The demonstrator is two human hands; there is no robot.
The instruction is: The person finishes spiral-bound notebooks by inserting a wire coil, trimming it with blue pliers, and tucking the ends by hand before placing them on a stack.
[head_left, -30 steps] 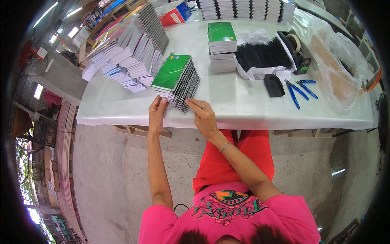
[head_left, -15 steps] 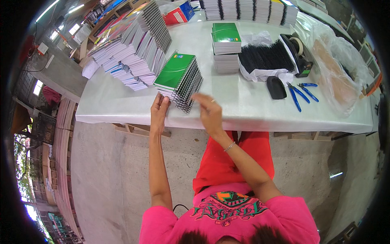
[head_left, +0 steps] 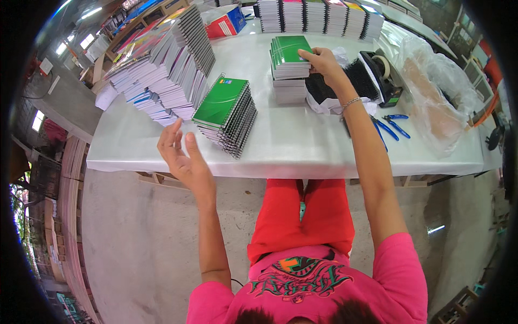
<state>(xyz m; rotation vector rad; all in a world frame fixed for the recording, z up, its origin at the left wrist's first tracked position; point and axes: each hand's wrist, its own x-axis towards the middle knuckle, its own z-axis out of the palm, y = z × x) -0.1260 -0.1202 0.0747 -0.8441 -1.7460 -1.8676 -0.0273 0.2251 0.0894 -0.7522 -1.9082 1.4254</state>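
Observation:
A stack of spiral-bound green notebooks (head_left: 221,103) stands left of the middle, near the table's front edge, its black coils facing right. Beside its near left corner hovers my left hand (head_left: 188,164), open, fingers spread and holding nothing. Farther back is a pile of green-covered booklets (head_left: 287,51) with no coils showing. My right hand (head_left: 326,63) reaches to the right side of that pile. Its thumb rests on the top cover and its fingers curl at the edge, gripping a green booklet. The undersides of those fingers are hidden.
Black coils (head_left: 358,76) lie on white wrapping behind my right wrist, beside a tape dispenser (head_left: 391,94). Blue-handled cutters (head_left: 396,129) lie to the right, near clear plastic bags (head_left: 437,81). Tall notebook stacks (head_left: 162,70) stand at left, and more notebooks (head_left: 318,19) line the back.
My right hand has moved from the spiral-bound stack to the pile farther back and taken hold of a booklet there. My left hand has let go of the bound stack and opened.

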